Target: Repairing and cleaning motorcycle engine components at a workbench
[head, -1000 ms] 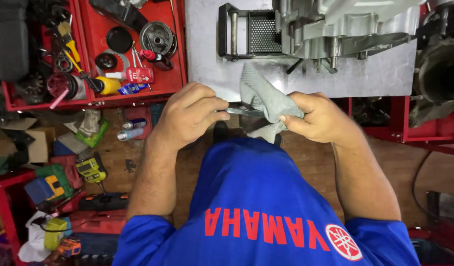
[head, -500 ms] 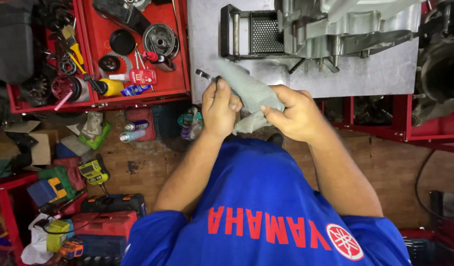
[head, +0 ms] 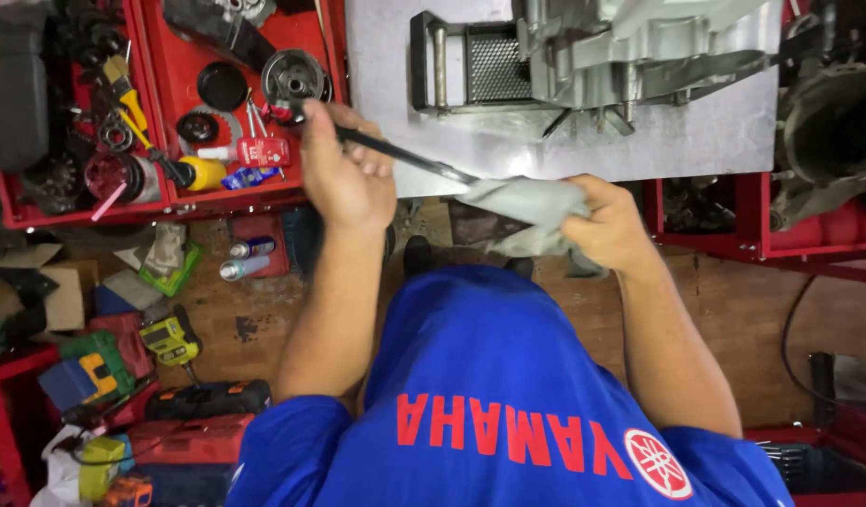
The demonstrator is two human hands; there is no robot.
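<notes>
Here, the left hand (head: 347, 174) grips a long dark rod (head: 395, 155) by its end; the right hand (head: 610, 225) closes a grey rag (head: 522, 202) around its far tip, seemingly to wipe it.

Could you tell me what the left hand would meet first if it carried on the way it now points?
Probably the round metal part in the red tray; the left hand is just below it in the picture, though height is unclear.

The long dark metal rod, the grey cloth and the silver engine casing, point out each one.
long dark metal rod (head: 395, 156), head view, mid-shaft
grey cloth (head: 532, 202), head view, bunched middle around the rod's end
silver engine casing (head: 630, 42), head view, upper housing on the bench
</notes>
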